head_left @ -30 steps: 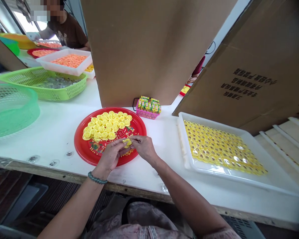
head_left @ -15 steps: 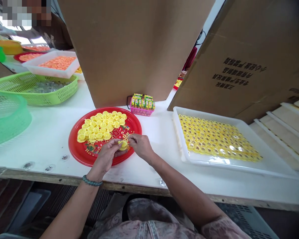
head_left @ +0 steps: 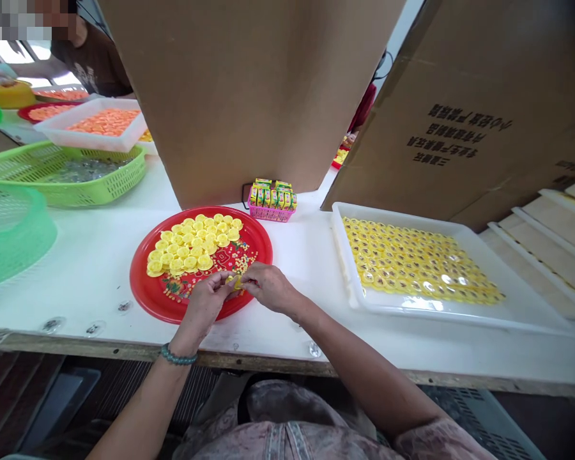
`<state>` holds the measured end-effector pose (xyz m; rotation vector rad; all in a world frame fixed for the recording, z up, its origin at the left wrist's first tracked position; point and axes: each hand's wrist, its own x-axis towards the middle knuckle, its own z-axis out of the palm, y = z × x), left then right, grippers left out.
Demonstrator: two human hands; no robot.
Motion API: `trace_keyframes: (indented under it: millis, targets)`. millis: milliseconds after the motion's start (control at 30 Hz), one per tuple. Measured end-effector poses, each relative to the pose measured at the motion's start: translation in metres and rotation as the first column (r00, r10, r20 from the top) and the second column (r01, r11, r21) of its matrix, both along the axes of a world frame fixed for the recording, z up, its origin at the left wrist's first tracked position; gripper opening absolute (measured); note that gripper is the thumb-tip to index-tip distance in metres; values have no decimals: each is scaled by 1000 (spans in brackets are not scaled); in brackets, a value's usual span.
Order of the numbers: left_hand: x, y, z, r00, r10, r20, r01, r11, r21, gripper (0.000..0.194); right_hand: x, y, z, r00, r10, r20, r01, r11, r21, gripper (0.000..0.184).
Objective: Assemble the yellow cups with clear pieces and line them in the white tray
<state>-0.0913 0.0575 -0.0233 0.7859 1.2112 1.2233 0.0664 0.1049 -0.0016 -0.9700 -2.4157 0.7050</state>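
Above the near right part of a red tray [head_left: 146, 300], my left hand [head_left: 205, 303] pinches a round yellow plastic piece [head_left: 236, 281]. My right hand [head_left: 271, 289] has its thumb and fingers closed together against the right side of that piece. Whether something small is between the right fingertips is hidden. Many similar yellow pieces [head_left: 186, 243] are heaped in the tray's far left part. Small pale yellow beads [head_left: 243, 260] lie scattered over the tray's printed floor, close to my right fingers.
To the right is a white tray [head_left: 338, 255] of clear-topped yellow discs [head_left: 412, 262]. A pink basket [head_left: 271, 214] of small boxes stands behind the red tray, before cardboard sheets [head_left: 249, 96]. Clear discs [head_left: 52, 325] lie near the front edge. Green baskets [head_left: 119, 182] and a co-worker [head_left: 96, 61] are left.
My right hand has moved left from beside the beads to the yellow piece in my left hand. The piece is now mostly covered by fingers. The view has shifted slightly.
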Motion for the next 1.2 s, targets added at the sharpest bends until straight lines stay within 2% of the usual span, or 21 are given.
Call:
trace_keyframes:
  millis: [133,233,300,367,433,500,567,667,767,867,967,1033,1133,1200]
  targets:
    - [-3,0,1,998,61,28,-61,998,-14,42,-4,2,-8,997,-65,-35,65,998,-8,18]
    - [-6,0,3,988,130,80,-126,991,-48,40,-7,5,-13,966,-247,-75,247,969,-4,19]
    - [-9,0,4,982,146,118,-139,988,-63,38,-9,6,-14,940,-318,-123,315,948,-42,17]
    - [-12,0,5,976,137,167,-126,989,-76,35,-11,4,-11,947,-273,-171,261,961,-89,18]
    - [-13,-1,7,970,104,219,-89,993,-79,33,-12,0,-5,970,-152,-192,135,986,-97,20]
    - [-11,-3,9,965,72,253,-55,996,-74,31,-10,-4,1,983,-52,-175,43,997,-58,18]
    - [-5,-6,10,965,48,257,-32,997,-66,29,-5,-8,7,994,-11,-111,11,1000,-3,17]
    - [7,-10,9,968,14,250,2,998,-64,28,7,-14,13,999,-16,31,14,998,55,18]
    - [19,-12,6,974,11,227,3,998,-60,29,17,-18,15,994,-19,105,14,999,50,16]
    - [23,-11,6,976,55,212,-44,998,-54,29,17,-17,12,996,-89,19,90,995,-41,13]
    - [17,-10,11,964,126,233,-110,991,-81,27,10,-8,9,959,-260,-109,242,957,-160,12]
    - [14,-12,14,952,160,263,-137,985,-104,25,9,-1,11,941,-314,-128,293,943,-154,13]
    - [17,-17,18,939,133,316,-105,989,-105,21,28,2,17,966,-246,-79,242,969,-52,15]
    - [25,-21,17,945,60,322,-33,995,-89,22,52,-7,20,980,-200,5,200,980,-5,16]
